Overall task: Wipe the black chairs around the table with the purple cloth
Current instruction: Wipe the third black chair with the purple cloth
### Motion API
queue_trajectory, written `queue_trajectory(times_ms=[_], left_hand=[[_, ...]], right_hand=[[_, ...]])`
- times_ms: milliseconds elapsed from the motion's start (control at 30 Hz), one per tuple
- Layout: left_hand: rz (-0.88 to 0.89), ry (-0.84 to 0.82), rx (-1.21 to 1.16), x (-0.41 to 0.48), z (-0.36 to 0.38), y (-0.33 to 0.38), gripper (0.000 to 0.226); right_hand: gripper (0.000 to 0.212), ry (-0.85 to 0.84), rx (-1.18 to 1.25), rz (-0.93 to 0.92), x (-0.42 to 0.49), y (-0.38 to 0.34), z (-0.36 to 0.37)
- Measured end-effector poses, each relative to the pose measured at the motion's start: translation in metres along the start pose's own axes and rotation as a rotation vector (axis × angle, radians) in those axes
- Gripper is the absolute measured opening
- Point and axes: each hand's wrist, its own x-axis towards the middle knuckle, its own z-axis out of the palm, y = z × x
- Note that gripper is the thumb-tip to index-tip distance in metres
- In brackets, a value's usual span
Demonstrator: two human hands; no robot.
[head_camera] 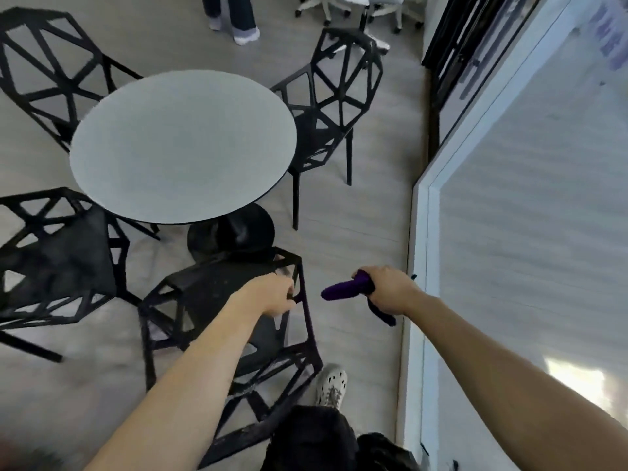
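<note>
1. Far-left chair [51,73]: black, open lattice frame, on the grey floor beyond the desk's left edge.
2. Near-left chair [57,263]: black, same lattice build, its seat facing the desk, just beside item 4.
3. Desk [183,144]: round pale top with a dark rim, on a black pedestal base [234,232]. The four black chairs stand around it.
4. Nearest chair [210,283]: black, directly below the camera, with its front corner near the pedestal base.
5. Standing person's legs [238,18]: dark trousers and light shoes, at the top edge, well apart from the desk.
6. Left grip [272,297]: bare hand with its fingers curled round a frame bar on the right edge of the nearest chair.
7. Far-right chair [336,107]: black, its seat tucked partly under the desk's right side.
8. Purple cloth [339,289]: bunched into a roll, held over the floor between the nearest chair and the white frame, touching neither. One end juts left from the fist and a tail hangs below the hand.
9. Wearer's shoe [331,389]: pale, perforated, on the floor by the nearest chair's back.
10. White office chairs [356,5]: wheeled bases, at the top edge.
11. Right grip [387,288]: bare hand, fist closed tightly round the purple cloth.
12. White frame [421,232]: edge of a large pale panel filling the right side.
</note>
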Motion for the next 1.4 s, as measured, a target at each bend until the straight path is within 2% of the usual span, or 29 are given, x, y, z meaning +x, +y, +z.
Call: queue_trajectory(times_ms=[233,367,533,700,833,933,1067,1200,1300,1400], left_hand=[[-0.197,0.007,-0.226,0.013,0.006,-0.02,0.037],[-0.359,0.07,-0.409,0.007,0.015,-0.04,0.043],[-0.615,0.118,-0.621,0.002,0.037,-0.047,0.044],[-0.949,0.225,-0.866,0.005,0.053,-0.01,0.033],[-1.118,0.199,-1.082,0.02,0.066,0.041,0.047],[-1.209,0.262,-1.194,0.035,0.072,0.081,0.038],[-1.263,0.215,-1.295,0.06,0.068,0.123,0.034],[-1.261,0.212,-1.354,0.084,0.064,0.121,0.033],[-1.303,0.242,-1.367,0.112,0.046,0.117,0.04],[-1.324,0.265,-1.415,0.148,0.024,0.117,0.042]], right_hand=[[0.031,-0.133,-0.135,-0.147,0.087,-0.003,-0.049],[0.02,-0.24,-0.307,-0.338,0.149,-0.03,-0.065],[0.021,-0.344,-0.415,-0.525,0.225,-0.072,-0.071],[0.016,-0.436,-0.524,-0.831,0.284,-0.115,-0.075],[0.023,-0.53,-0.582,-1.018,0.312,-0.131,-0.075],[0.023,-0.588,-0.615,-1.054,0.328,-0.133,-0.073],[0.02,-0.652,-0.662,-1.068,0.343,-0.126,-0.074],[0.02,-0.674,-0.614,-1.038,0.361,-0.118,-0.074],[0.025,-0.688,-0.605,-1.033,0.381,-0.112,-0.072],[0.017,-0.712,-0.627,-1.036,0.402,-0.107,-0.067]])
